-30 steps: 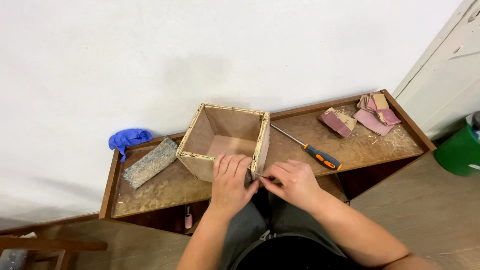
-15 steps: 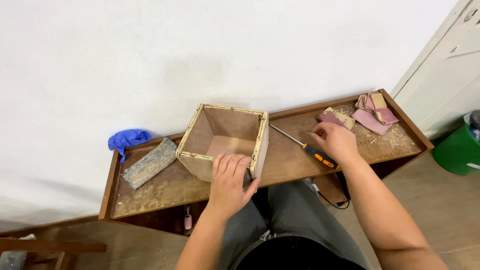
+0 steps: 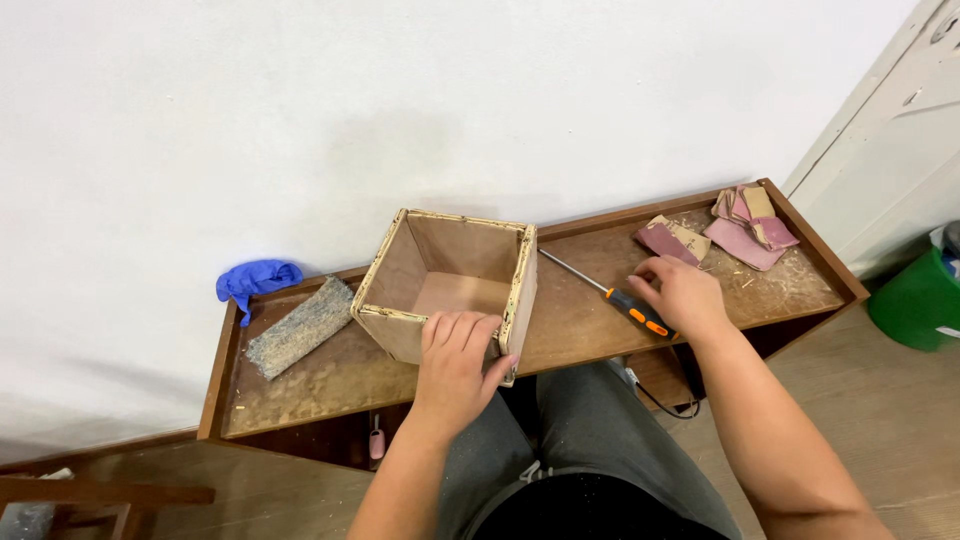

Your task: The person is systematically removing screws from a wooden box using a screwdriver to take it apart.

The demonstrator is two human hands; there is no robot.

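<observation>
- My right hand (image 3: 685,295) rests fingers loosely curled on the screwdriver (image 3: 610,292), not yet clasping it; its shaft runs up-left toward the wooden box (image 3: 450,285)
- My left hand (image 3: 455,360) presses flat on the box's near wall, farther from the tool

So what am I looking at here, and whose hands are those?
These are a person's own two hands, filmed by a camera worn on their head, looking down. That is why you see arms and lap from above. In front is a long brown wooden bench against a white wall. The left hand rests on the near wall of an open square wooden box. The right hand lies on the orange-and-black-handled screwdriver, though I cannot tell if it grips it. Also on the bench: a grey rough block, a blue crumpled glove, and pink and tan folded sandpaper scraps.
</observation>
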